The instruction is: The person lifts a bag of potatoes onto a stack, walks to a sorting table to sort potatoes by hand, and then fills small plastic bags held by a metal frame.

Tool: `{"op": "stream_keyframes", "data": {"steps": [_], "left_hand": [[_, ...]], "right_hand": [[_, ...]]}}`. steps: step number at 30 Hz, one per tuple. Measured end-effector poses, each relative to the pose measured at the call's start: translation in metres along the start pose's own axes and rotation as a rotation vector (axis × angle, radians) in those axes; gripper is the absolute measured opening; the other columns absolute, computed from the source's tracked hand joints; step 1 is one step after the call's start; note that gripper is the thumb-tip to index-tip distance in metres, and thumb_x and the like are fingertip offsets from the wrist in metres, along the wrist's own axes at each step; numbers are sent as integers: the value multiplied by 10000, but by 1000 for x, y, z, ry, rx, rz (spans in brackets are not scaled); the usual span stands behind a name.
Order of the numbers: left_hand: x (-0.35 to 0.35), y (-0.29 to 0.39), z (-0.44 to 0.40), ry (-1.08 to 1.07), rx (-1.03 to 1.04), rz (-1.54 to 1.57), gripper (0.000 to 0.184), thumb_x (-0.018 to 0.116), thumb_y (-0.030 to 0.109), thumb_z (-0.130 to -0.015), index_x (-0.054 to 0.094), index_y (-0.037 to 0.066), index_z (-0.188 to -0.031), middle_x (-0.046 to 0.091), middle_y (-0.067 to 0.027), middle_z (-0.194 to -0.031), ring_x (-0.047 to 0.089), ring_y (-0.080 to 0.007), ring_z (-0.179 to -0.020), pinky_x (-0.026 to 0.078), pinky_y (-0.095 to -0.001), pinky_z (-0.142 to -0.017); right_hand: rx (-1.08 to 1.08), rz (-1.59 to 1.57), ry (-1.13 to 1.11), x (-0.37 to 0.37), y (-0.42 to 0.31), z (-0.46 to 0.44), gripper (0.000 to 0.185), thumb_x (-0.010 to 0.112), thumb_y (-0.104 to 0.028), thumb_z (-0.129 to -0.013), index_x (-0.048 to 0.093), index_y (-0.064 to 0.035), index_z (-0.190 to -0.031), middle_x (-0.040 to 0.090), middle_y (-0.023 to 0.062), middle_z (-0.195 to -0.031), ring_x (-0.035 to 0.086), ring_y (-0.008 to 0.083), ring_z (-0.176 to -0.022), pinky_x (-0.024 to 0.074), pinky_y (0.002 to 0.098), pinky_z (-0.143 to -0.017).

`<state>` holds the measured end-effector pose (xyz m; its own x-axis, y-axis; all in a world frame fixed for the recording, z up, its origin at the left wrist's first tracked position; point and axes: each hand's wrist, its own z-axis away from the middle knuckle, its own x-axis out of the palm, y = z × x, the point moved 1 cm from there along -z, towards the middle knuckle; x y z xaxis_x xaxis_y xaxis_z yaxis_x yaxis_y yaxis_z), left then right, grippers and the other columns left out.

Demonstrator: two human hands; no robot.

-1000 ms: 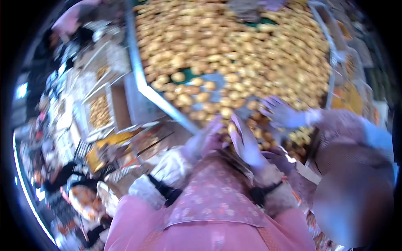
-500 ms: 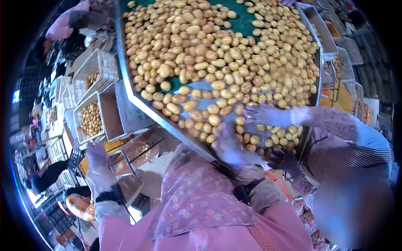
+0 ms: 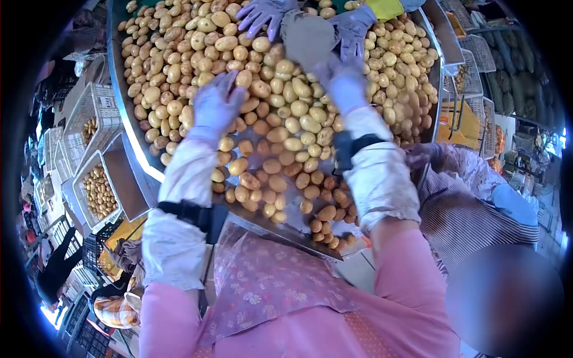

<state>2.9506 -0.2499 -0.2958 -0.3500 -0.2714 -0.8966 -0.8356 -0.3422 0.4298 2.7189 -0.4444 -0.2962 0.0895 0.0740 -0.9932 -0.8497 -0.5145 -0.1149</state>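
Many yellow-brown potatoes (image 3: 301, 122) cover a sorting table with a raised metal rim (image 3: 136, 142). My left hand (image 3: 219, 102), in a pale purple glove, lies on the potatoes left of the middle, its fingers spread. My right hand (image 3: 345, 86), gloved alike, reaches over the potatoes at the upper middle. Its fingers are stretched out and slightly blurred, close to the gloved hand (image 3: 353, 28) of a person across the table. That person's other gloved hand (image 3: 262, 15) rests on the potatoes, and a grey rounded shape (image 3: 307, 39) lies between the two.
A crate of potatoes (image 3: 100, 192) stands left of the table, with a white crate (image 3: 91, 113) behind it. A person in a striped garment (image 3: 471, 221) stands close on my right. Yellow crates (image 3: 459, 126) and white crates (image 3: 470, 71) line the right side.
Both my hands have moved forward onto the pile; the left came from outside the table. The potatoes near me have shifted. Hands from across have come in, and the right neighbour's arm has drawn back.
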Motion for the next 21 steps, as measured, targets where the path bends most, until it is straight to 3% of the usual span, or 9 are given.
{"op": "stream_keyframes", "data": {"steps": [1,3,6,10,13,18,19,20,21], "left_hand": [[6,18,1,21,-11,39,472,640,404,-865,643,158,-1268,664,-140,-1181,634,-320,-1075,394,-441,-1062],[8,49,13,-185,33,1,490,663,423,-818,646,208,-1257,680,-101,-1089,647,-297,-983,325,-541,-1080],[8,89,76,-256,293,-107,625,702,375,-809,527,233,-1393,513,-179,-1400,480,-383,-1291,226,-630,-1112],[12,116,165,-494,368,12,597,712,343,-804,545,251,-1369,385,-131,-1516,325,-390,-1411,180,-616,-1159],[10,104,229,-780,674,-37,499,703,331,-818,590,235,-1294,433,-79,-1490,306,-326,-1432,196,-596,-1165],[-13,65,224,-758,558,-140,133,639,264,-805,695,209,-911,596,-10,-1310,465,-289,-1310,255,-557,-1148],[9,32,240,-632,173,286,97,633,258,-820,692,190,-855,631,-31,-1246,465,-310,-1311,258,-534,-1154],[-20,42,217,-452,463,-122,120,634,272,-844,694,169,-853,586,-77,-1328,438,-335,-1332,251,-526,-1161],[-30,40,206,-473,351,-115,140,640,286,-852,702,161,-856,549,-94,-1378,415,-350,-1349,240,-532,-1166]], "right_hand": [[-65,216,36,23,-16,18,700,497,-656,-896,546,-149,-1375,514,137,-1419,507,362,-1279,372,632,-1033],[-156,-118,-10,21,-9,62,629,585,-561,-884,552,-177,-1381,427,138,-1499,394,387,-1376,327,580,-1097],[-240,-297,-140,16,55,142,585,652,-437,-874,546,-165,-1381,420,175,-1493,366,419,-1379,338,531,-1105],[287,-239,223,32,81,265,558,668,-345,-860,550,-156,-1372,447,210,-1441,399,399,-1349,325,531,-1102],[22,-209,-65,-7,61,338,540,668,-267,-847,557,-139,-1359,518,196,-1348,439,377,-1320,301,539,-1107],[26,-233,-145,4,65,386,456,616,-139,-861,585,-114,-1315,569,146,-1303,497,333,-1278,336,544,-1083],[51,-306,6,-7,57,370,425,618,-140,-851,610,-123,-1276,573,137,-1302,510,338,-1256,345,517,-1082],[51,-312,12,-10,45,353,425,618,-140,-851,610,-123,-1276,573,137,-1302,510,338,-1256,345,517,-1082],[23,-416,48,-11,32,336,401,618,-141,-847,627,-131,-1248,578,137,-1295,518,336,-1244,350,505,-1082]]}}
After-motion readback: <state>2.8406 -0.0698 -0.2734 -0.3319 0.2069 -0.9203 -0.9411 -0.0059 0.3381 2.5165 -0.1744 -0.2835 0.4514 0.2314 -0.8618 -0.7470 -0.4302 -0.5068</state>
